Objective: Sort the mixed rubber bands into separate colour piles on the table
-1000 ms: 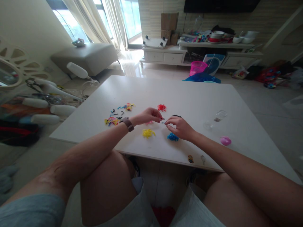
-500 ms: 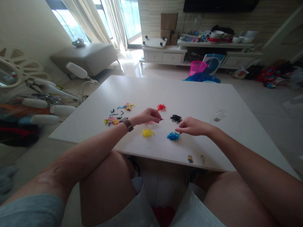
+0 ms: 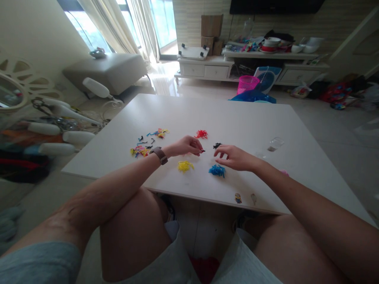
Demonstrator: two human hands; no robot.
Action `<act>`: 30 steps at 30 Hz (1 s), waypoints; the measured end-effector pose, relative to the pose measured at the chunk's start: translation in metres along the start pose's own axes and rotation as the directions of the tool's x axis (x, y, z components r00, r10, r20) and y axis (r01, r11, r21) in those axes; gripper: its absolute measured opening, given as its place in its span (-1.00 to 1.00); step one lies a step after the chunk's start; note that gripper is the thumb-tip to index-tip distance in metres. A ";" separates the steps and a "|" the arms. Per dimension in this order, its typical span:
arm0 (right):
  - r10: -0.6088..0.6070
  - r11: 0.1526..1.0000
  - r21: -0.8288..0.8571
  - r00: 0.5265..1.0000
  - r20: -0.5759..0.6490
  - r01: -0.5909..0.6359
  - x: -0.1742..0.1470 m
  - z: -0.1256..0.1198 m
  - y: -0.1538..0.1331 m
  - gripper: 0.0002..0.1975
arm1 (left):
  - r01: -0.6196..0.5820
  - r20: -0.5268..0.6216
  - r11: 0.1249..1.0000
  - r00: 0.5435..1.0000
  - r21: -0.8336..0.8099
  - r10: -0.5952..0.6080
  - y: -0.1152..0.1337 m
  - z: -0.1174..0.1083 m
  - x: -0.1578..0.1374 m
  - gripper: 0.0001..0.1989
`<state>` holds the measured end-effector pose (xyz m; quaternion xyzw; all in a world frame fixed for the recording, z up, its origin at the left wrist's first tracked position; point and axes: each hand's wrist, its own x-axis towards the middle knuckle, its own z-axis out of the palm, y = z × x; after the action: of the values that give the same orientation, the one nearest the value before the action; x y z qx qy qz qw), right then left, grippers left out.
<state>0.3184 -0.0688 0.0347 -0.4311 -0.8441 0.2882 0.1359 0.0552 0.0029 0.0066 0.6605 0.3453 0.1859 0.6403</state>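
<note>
My left hand is closed in a pinch over the white table, holding a small black rubber band that pokes out past the fingertips. My right hand hovers with thumb and fingers apart, beside a pile of black rubber bands that it partly covers. Just below it lies a blue pile. A yellow pile sits nearer me under the left hand, and a red pile lies beyond it. Some pink bits show in part behind the left hand.
Mixed-colour bands lie by my left wrist, with another mixed heap farther off. A clear jar lies on the right. A minion figure and a small pale piece are near the front edge.
My right hand has shifted slightly left and its fingers have spread, now covering part of the black pile. My left hand stays nearly in place with the black band.
</note>
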 end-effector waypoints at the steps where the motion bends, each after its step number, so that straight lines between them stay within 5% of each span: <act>1: -0.025 1.000 0.018 1.000 -0.006 0.026 0.000 0.002 0.000 -0.73 | 0.000 0.002 1.000 1.000 0.002 0.000 0.002 0.001 -0.001 -0.72; 5: -0.129 0.988 0.085 0.991 0.022 0.126 0.000 0.011 0.000 -0.49 | 0.013 0.006 1.000 1.000 -0.001 -0.013 0.008 0.005 -0.002 -0.74; 12: -0.180 0.978 0.121 0.981 0.072 0.170 0.001 0.015 -0.009 -0.41 | 0.039 0.005 0.999 0.999 0.023 -0.039 0.010 0.009 -0.003 -0.76; 30: -0.103 0.992 0.069 0.993 -0.065 0.108 0.003 0.010 -0.014 -0.66 | 0.025 -0.069 0.991 0.997 0.130 -0.016 0.009 0.005 -0.002 -0.76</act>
<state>0.3029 -0.0758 0.0354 -0.3893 -0.8502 0.2978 0.1923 0.0592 -0.0012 0.0153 0.6907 0.3853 0.1786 0.5853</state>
